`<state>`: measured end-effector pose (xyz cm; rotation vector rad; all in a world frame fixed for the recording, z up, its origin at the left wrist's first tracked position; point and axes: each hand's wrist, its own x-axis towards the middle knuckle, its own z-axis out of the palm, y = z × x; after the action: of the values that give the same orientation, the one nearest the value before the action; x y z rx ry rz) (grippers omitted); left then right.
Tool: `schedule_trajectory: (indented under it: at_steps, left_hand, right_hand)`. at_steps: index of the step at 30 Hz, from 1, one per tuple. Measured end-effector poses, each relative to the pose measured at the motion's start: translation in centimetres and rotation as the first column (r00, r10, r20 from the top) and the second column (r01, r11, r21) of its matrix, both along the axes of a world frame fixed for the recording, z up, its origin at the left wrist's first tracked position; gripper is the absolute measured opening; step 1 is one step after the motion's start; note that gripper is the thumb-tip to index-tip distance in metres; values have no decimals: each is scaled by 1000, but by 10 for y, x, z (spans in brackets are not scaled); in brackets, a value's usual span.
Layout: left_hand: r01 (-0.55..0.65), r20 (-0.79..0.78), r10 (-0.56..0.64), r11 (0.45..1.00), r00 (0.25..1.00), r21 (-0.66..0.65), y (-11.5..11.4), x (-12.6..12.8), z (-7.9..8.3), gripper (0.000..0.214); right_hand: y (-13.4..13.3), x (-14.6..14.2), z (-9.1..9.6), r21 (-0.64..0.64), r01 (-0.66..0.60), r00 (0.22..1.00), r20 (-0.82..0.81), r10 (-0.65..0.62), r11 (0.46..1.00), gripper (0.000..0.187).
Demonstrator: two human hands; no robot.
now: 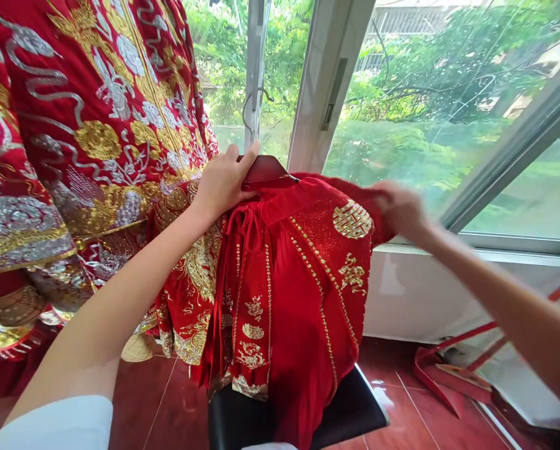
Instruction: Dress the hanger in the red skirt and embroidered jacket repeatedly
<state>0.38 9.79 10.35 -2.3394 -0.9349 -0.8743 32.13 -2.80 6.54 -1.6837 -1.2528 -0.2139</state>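
- Black padded seat, six o'clock, bears draped folds of the red, gold-embroidered cloth garment, centre.
- Left hand, ten o'clock, and blurred right hand, three o'clock, grasp its upper edge, apparently for tautness.

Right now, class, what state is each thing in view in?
Red garment, held up, lower part over the black seat
Black seat, partly covered
Hanger, hook upright, body partly hidden
Left hand, closed at the garment's top
Right hand, blurred, closed on the garment's edge
Embroidered outfit, upright
Window, open or shut unclear
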Motion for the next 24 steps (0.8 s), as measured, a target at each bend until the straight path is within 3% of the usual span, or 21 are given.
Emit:
schedule_trajectory:
  at_steps: [1, 3, 4, 5, 6, 7, 9, 11, 14, 18, 21, 24]
  left_hand:
    - [-1, -1, 1, 1000, 1000, 0, -1, 1, 0, 83]
    - [-7, 5, 7, 1000, 1000, -7, -2, 1, -1, 83]
    - [-10, 9, 10, 1000, 1000, -13, -1, 1, -1, 84]
    - [-13, 15, 13, 1000, 1000, -18, 0, 1, -1, 86]
    - [-14, 19, 15, 1000, 1000, -22, 1, 1, -1, 88]
    - [-13, 21, 13, 1000, 1000, -25, 1, 0, 0, 90]
    - [0, 18, 0, 1000, 1000, -23, -4, -1, 1, 94]
    - [17, 28, -16, 1000, 999, -19, -17, 3, 1, 96]
    - [79, 45, -79, 997, 996, 9, -51, 23, -12, 92]
    - [297, -128, -285, 950, 950, 93, -80, 60, -51, 75]
    - [325, -215, -301, 942, 929, 84, -70, 76, -74, 69]
    - [296, -236, -271, 952, 933, 80, -47, 83, -83, 72]
  right_hand:
    - [-8, 7, 17, 36, 131, 987, 90, -134, 991, 21]
    - [-21, 17, 43, 180, 432, 795, 386, -467, 884, 35]
    - [-26, 19, 49, 234, 512, 676, 484, -556, 826, 39]
    - [-29, 19, 50, 227, 543, 609, 556, -565, 809, 41]
    - [-31, 17, 47, 135, 526, 625, 608, -490, 840, 41]
    - [-32, 15, 40, -17, 463, 692, 632, -349, 886, 39]
    - [-34, 11, 21, -296, 239, 822, 568, -31, 925, 35]
    - [-36, 8, 6, -340, 39, 869, 475, 136, 939, 30]
    - [-39, 4, -1, -152, -68, 921, 371, 121, 986, 29]
    - [-42, -5, 18, -185, -29, 965, 251, 76, 982, 29]
    - [-58, -20, 49, -77, 126, 973, 204, -108, 989, 37]
    - [-85, -56, 68, 121, 263, 921, 265, -287, 957, 51]
